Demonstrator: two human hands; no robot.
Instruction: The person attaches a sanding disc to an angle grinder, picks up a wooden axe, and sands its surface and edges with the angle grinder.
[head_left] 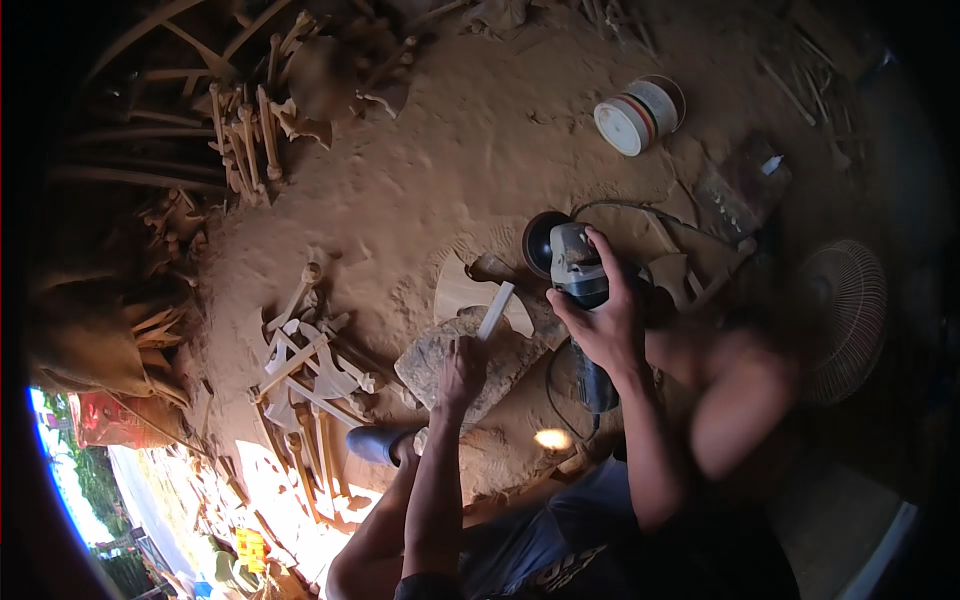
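My left hand [462, 372] is closed at the lower end of a flat, pale strip [496, 311], which looks like cut bone. The strip slants up and right over a large rough stone [420, 365]. My right hand [608, 325] wraps around an angle grinder [576, 262], thumb and fingers on its body. The grinder's dark round disc [541, 244] points left, above and apart from the strip. Beyond the stone lies a broad, flat pale piece [462, 290] with curved edges. A second dark power tool [598, 388] shows below my right hand, partly hidden by the forearm.
Long bones [310, 370] are heaped on the dusty ground left of the stone, with another pile [245, 130] at upper left. A white tub [640, 118] lies on its side. A black cord [640, 206] runs behind the grinder. A wire-guarded fan [845, 320] stands at right.
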